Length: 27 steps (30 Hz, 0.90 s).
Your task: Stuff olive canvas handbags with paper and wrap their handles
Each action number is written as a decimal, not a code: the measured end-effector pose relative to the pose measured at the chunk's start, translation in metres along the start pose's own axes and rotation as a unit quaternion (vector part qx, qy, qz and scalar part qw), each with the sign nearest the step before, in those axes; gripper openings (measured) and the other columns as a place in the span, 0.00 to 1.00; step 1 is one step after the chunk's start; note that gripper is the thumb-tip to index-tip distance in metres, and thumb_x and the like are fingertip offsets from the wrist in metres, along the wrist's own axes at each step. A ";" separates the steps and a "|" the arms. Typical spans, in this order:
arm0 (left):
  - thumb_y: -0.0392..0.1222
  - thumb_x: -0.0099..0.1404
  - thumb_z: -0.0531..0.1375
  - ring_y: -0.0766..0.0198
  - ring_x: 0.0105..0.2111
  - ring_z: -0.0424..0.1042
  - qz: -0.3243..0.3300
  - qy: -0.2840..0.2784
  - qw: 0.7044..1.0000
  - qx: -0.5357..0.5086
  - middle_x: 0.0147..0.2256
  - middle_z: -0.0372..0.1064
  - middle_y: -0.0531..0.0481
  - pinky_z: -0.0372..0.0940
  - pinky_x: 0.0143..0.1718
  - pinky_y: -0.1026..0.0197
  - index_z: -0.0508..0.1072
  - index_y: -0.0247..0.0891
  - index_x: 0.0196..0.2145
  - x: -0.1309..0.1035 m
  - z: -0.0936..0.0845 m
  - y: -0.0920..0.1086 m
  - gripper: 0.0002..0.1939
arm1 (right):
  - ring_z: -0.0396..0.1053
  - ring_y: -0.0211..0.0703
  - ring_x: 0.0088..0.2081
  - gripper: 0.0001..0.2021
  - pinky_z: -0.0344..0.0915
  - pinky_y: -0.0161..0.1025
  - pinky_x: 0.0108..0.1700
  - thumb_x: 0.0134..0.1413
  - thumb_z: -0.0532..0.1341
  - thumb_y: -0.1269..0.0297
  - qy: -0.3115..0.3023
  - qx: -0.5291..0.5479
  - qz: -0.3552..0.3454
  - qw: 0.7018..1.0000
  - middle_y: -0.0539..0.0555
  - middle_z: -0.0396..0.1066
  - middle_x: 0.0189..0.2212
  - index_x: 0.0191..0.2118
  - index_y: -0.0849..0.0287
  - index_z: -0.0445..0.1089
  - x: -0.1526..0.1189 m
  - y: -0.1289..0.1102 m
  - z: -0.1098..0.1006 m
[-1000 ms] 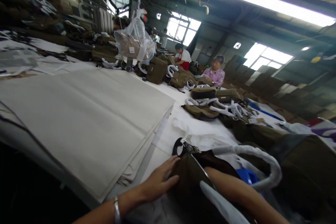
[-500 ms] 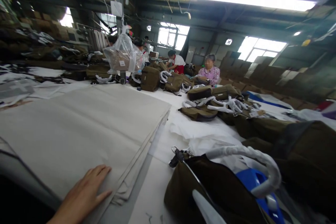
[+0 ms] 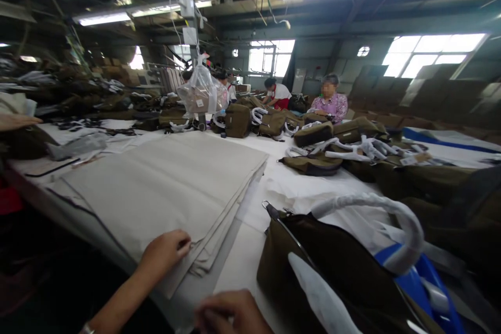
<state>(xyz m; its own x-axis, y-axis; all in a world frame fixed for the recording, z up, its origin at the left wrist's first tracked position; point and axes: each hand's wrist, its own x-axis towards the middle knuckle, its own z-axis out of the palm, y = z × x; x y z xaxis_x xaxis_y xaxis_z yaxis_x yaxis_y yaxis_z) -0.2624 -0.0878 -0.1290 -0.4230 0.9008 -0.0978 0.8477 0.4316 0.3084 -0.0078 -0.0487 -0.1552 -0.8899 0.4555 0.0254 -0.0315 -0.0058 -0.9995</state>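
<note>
A stack of large pale sheets (image 3: 168, 177) lies on the table. My left hand (image 3: 166, 250) is at the stack's near right corner, its fingers curled and pinching the edge of a sheet. At the bottom centre my right hand (image 3: 235, 313) shows with bent fingers, partly cut off by the frame; whether it holds anything is hidden. Right of it stands an open olive-brown bag (image 3: 282, 255) with a white-wrapped handle (image 3: 403, 219) arching over it.
A blue object (image 3: 442, 282) is behind the bag. More olive bags (image 3: 317, 133) with wrapped handles lie across the table. A plastic bag (image 3: 201, 91) hangs on a post. Another person's hand (image 3: 18, 121) is at far left; a person in a patterned top (image 3: 338, 107) sits beyond.
My left hand has gone from lying spread on the sheets to curled at their edge. My right hand has come into view at the bottom. The view has turned left.
</note>
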 end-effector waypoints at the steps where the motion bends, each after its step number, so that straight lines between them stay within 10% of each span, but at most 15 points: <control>1: 0.41 0.63 0.56 0.52 0.42 0.78 -0.006 0.006 1.000 -0.018 0.40 0.81 0.46 0.64 0.44 0.58 0.80 0.40 0.37 0.002 0.000 -0.003 0.12 | 0.77 0.41 0.30 0.20 0.73 0.36 0.35 0.63 0.61 0.47 0.023 0.041 -0.011 0.999 0.56 0.80 0.35 0.44 0.59 0.79 0.016 0.001 0.004; 9: 0.53 0.57 0.56 0.53 0.36 0.78 -0.015 0.019 0.980 -0.197 0.31 0.80 0.48 0.67 0.39 0.61 0.78 0.38 0.31 0.010 -0.005 -0.027 0.18 | 0.73 0.37 0.22 0.36 0.66 0.32 0.24 0.41 0.68 0.31 0.135 0.250 -0.002 0.959 0.55 0.77 0.28 0.40 0.64 0.76 0.106 0.036 -0.004; 27: 0.61 0.56 0.63 0.62 0.26 0.69 -0.082 -0.015 0.938 -0.337 0.24 0.72 0.52 0.61 0.29 0.63 0.80 0.30 0.35 -0.001 -0.016 -0.016 0.27 | 0.75 0.39 0.24 0.34 0.69 0.32 0.26 0.39 0.74 0.37 0.088 0.390 0.055 0.915 0.59 0.78 0.28 0.40 0.67 0.75 0.110 0.058 -0.025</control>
<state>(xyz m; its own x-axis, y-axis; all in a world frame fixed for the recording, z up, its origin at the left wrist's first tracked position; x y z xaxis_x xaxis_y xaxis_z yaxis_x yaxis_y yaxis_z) -0.2808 -0.0968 -0.1184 -0.5127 0.8298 -0.2204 0.3720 0.4461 0.8140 -0.0963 0.0228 -0.2109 -0.8218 0.5506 -0.1467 -0.3235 -0.6627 -0.6754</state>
